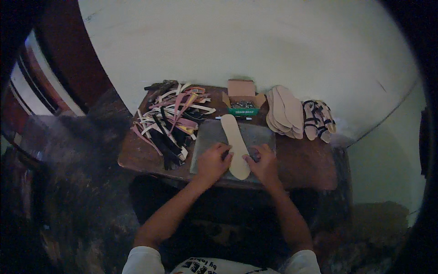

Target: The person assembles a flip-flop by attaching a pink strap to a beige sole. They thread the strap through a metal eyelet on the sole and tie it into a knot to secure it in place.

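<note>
A long beige insole [235, 145] lies on a grey square slab [207, 132], its wider, rounded end toward me. My left hand [213, 160] grips its left edge near the middle, fingers curled and thumb close to the rim. On the opposite edge, the thumb of my right hand [264, 164] presses against the insole while the other fingers bend inward. Small dark patches show inside both hands; whether they are shadow or strap material I cannot make out.
A tangled heap of white, pink and black straps [175, 116] covers the table's left. Behind the slab sit a pen [235, 118] and an open green box [243, 109] of small metal pieces. Stacked beige insoles [285, 112] and strapped sandals [318, 119] lie right on the brown table [301, 160].
</note>
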`<state>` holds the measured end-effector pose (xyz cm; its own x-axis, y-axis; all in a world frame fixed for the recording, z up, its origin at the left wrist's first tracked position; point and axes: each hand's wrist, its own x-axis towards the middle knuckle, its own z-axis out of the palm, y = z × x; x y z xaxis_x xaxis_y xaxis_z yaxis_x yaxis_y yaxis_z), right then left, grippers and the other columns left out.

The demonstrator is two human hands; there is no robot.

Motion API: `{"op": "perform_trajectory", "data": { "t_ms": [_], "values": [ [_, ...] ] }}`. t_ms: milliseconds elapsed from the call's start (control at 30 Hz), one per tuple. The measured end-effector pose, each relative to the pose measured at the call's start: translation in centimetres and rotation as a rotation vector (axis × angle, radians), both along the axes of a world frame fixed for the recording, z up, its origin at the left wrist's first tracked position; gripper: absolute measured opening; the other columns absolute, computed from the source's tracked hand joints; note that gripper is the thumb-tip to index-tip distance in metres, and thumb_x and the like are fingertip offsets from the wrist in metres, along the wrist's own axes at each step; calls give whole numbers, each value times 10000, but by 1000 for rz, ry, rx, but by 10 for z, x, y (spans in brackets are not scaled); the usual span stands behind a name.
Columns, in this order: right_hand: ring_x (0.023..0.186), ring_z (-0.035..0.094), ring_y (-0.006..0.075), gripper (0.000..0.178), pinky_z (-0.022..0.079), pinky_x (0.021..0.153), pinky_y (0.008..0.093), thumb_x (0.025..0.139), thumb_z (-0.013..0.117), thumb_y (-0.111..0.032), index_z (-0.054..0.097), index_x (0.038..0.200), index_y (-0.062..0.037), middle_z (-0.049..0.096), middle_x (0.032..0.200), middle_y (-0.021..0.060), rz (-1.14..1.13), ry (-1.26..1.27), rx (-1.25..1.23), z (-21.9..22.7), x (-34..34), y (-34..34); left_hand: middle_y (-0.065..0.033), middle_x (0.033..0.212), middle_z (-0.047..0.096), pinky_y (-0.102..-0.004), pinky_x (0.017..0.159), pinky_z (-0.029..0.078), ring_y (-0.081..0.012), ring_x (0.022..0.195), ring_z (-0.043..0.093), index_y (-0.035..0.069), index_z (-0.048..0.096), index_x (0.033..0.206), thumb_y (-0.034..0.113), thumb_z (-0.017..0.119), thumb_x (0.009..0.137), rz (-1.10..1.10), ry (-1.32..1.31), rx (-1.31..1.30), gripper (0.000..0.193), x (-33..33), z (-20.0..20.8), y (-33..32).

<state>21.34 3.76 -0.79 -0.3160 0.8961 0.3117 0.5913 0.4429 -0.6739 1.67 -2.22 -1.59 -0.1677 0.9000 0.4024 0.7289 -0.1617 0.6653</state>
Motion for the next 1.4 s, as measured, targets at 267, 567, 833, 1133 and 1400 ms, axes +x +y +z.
{"op": "perform_trajectory", "data": {
  "t_ms": [267, 567, 833, 1133, 1400],
  "values": [
    [924, 651, 355, 275, 531, 827, 444, 790, 803, -197, 710, 992, -36, 659, 1022, 153, 45, -133, 318, 7, -12, -3, -150, 915, 718, -387, 650, 535, -286, 672, 680, 38, 736, 1049, 186, 744, 882, 62, -173, 11, 224, -23, 24, -19],
    [910, 638, 306, 144, 490, 832, 416, 844, 763, -169, 737, 938, -63, 699, 906, 121, 308, 125, 407, 63, -156, 6, -150, 936, 749, -373, 728, 548, -265, 795, 719, 74, 764, 1052, 196, 735, 879, 458, -149, -82, 213, -148, 75, -25],
    [971, 613, 319, 301, 414, 888, 526, 873, 702, -404, 798, 898, -119, 704, 882, 125, 83, -305, 182, 49, -250, 20, -160, 1024, 743, -416, 837, 543, -345, 947, 711, 87, 761, 1085, 181, 730, 860, 355, -60, -206, 246, -164, 55, -16],
    [719, 704, 284, 299, 496, 776, 450, 880, 687, -334, 775, 886, -48, 738, 768, 127, 75, 78, -179, 58, -237, 30, -169, 957, 743, -380, 816, 541, -304, 883, 721, 32, 745, 1031, 181, 708, 904, 335, -243, -32, 199, -163, 56, -5],
    [678, 718, 220, 242, 547, 661, 360, 894, 680, -224, 746, 928, 6, 725, 736, 142, 122, 160, -287, 72, -180, 24, -186, 994, 743, -362, 796, 538, -264, 890, 720, 4, 723, 1101, 249, 670, 955, 165, -550, 23, 290, -145, 39, 8]
  ]
}}
